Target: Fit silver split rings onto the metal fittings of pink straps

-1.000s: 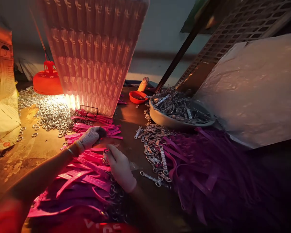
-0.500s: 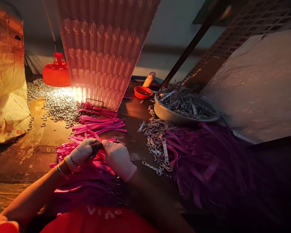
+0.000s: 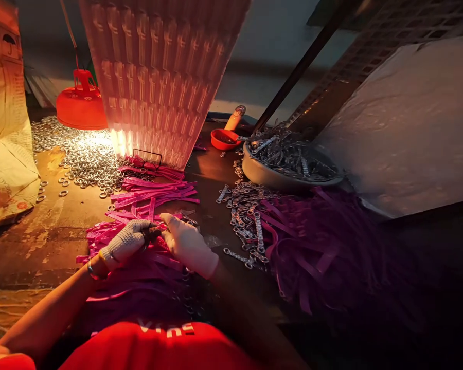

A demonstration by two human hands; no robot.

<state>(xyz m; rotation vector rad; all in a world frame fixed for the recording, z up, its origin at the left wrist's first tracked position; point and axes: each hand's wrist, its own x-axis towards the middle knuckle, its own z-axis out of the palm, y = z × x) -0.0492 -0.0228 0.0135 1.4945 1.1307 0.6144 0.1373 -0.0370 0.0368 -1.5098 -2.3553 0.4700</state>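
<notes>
My left hand (image 3: pixel 130 239), in a dotted knit glove with dark fingertips, is closed on a pink strap (image 3: pixel 152 208) whose end sticks up above the fingers. Close against it, my right hand (image 3: pixel 189 243), in a pale glove, has thumb and forefinger bent at the same strap. Whatever small part lies between the fingertips is hidden. Beneath both hands spreads a heap of pink straps (image 3: pixel 139 275). Just beyond them lies another bundle of pink straps (image 3: pixel 158 191).
A red lamp (image 3: pixel 82 108) hangs over a pile of metal rings (image 3: pixel 88 162). A ribbed translucent panel (image 3: pixel 158 87) stands behind the straps. To the right are metal buckle strips (image 3: pixel 247 221), a full basin (image 3: pixel 262 173), purple straps (image 3: pixel 324 246) and a red bowl (image 3: pixel 218 141). A paper bag (image 3: pixel 7 128) stands left.
The strap's end, earlier curved over toward my right hand, now points up. My right thumb and forefinger have spread slightly apart. The whole view has shifted a little.
</notes>
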